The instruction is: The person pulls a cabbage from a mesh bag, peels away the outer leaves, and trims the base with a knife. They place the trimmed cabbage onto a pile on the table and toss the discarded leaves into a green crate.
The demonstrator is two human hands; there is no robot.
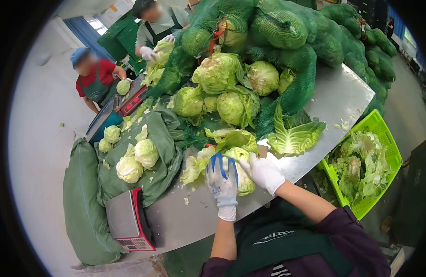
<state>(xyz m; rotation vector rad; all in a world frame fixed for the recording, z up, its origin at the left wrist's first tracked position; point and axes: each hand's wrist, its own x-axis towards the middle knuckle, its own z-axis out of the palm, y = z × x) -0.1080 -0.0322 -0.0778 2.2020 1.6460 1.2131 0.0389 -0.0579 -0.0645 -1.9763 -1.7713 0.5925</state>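
A pale green cabbage (245, 183) lies on the metal table near its front edge, between my two hands. My left hand (222, 181), in a white glove with blue fingertips, rests on its left side with the fingers spread. On its upper right, my right hand (264, 174) in a white glove has its fingers pressed together against the cabbage; whether they hold a leaf is hidden. Loose outer leaves (196, 165) lie left of my left hand. A large leaf (294, 134) is spread out above my right hand. Behind are several cabbages (231, 108) by an open green net.
A red-edged scale (130, 221) stands front left, beside green sacks (86, 203). Trimmed cabbages (146, 153) lie on green cloth (164, 134). A bright green crate (394, 147) of leaves stands right. Filled net bags (333, 46) are piled behind. Two co-workers handle cabbages at the far left.
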